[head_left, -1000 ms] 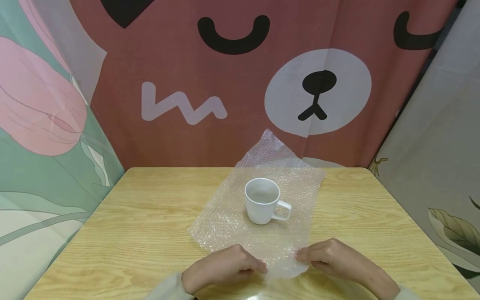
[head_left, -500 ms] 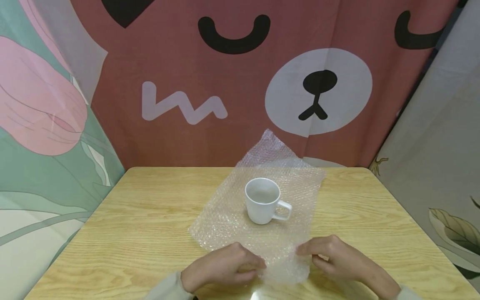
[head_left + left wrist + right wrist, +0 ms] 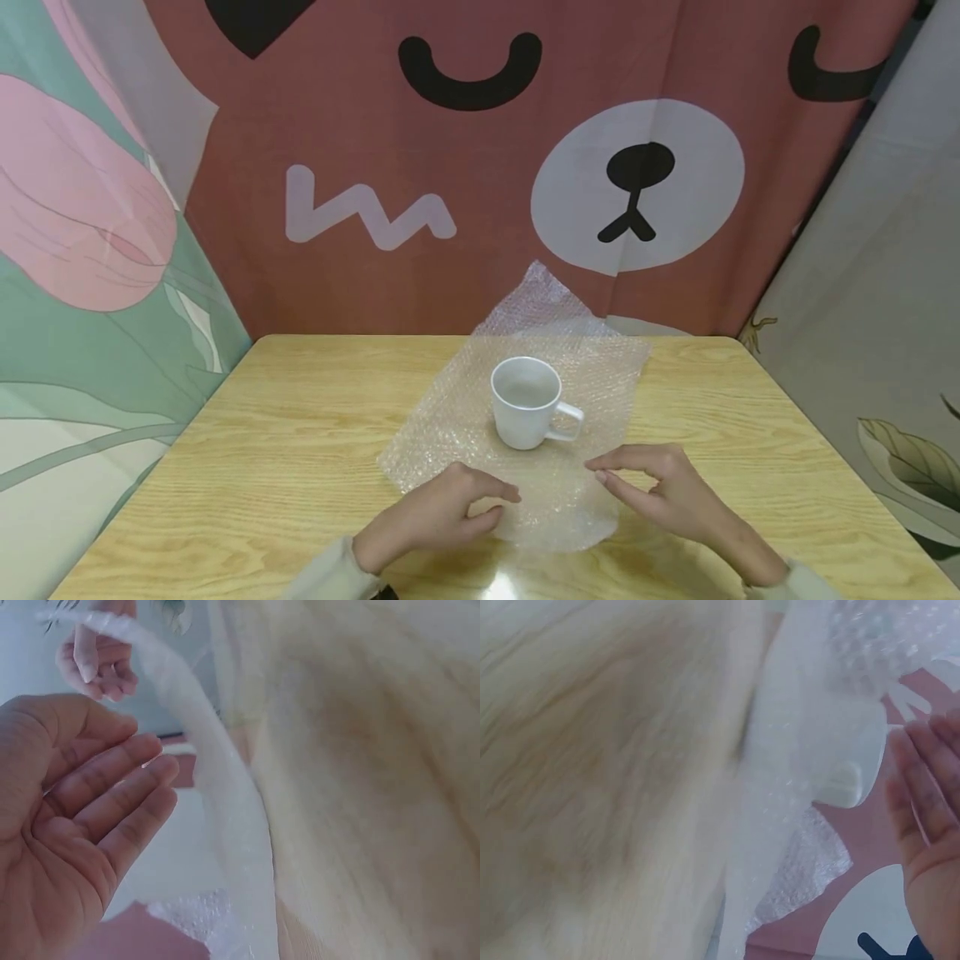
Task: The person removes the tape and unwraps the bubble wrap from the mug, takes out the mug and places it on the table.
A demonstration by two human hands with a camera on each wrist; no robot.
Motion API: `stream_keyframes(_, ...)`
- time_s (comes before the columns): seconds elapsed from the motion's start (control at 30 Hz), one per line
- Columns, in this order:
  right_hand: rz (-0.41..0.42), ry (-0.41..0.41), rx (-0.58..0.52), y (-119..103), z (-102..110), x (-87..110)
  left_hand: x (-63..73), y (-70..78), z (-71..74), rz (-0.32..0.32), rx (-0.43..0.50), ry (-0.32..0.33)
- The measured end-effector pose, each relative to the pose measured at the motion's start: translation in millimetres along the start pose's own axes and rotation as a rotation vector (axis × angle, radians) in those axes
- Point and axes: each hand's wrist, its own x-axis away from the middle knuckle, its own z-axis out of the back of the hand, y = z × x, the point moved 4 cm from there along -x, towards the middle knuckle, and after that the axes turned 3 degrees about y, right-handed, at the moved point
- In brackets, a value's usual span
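A white mug [image 3: 516, 427] stands upright on a sheet of clear bubble wrap [image 3: 442, 417], its handle to the right. At the sheet's near end my left hand [image 3: 438, 508] hovers, fingers relaxed and apart from the thumb. My right hand [image 3: 671, 492] is at the near right edge, its index finger and thumb stretched toward the sheet. The left wrist view has the left hand [image 3: 75, 817] with loose fingers beside the raised bubble wrap edge [image 3: 232, 810]. In the right wrist view, straight fingers of the right hand [image 3: 934, 817] lie beyond the wrap [image 3: 772, 787], partly cut off.
The wood-grain table [image 3: 300, 433] extends on both sides of the sheet. Behind it hangs a reddish curtain [image 3: 337, 292] with a bear pattern, which the wrap's far corner overlaps. Patterned cloths flank the table left and right.
Both hands have come off their places on the near edge of the bubble wrap and moved forward, toward the mug, fingers loosening. The mug has stayed put.
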Motion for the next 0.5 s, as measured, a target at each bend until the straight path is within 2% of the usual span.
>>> stream_keyframes(0.1, -0.11, 0.092, -0.049, 0.0, 2.9, -5.5, 1.4, -7.7, 7.2, 0.073, 0.07, 0.075)
stream_keyframes(0.2, -0.243, 0.17, -0.123, 2.0, 5.1, -8.7, 4.6, -15.7, 14.2, 0.119, 0.112, 0.158)
stream_keyframes(0.37, -0.384, 0.253, -0.265, 8.3, 8.1, -16.4, 8.5, -29.7, 23.4, 0.13, 0.142, 0.279)
stream_keyframes(0.5, -0.466, 0.27, -0.292, 15.5, 8.0, -23.5, 11.8, -39.9, 29.7, 0.142, 0.103, 0.364)
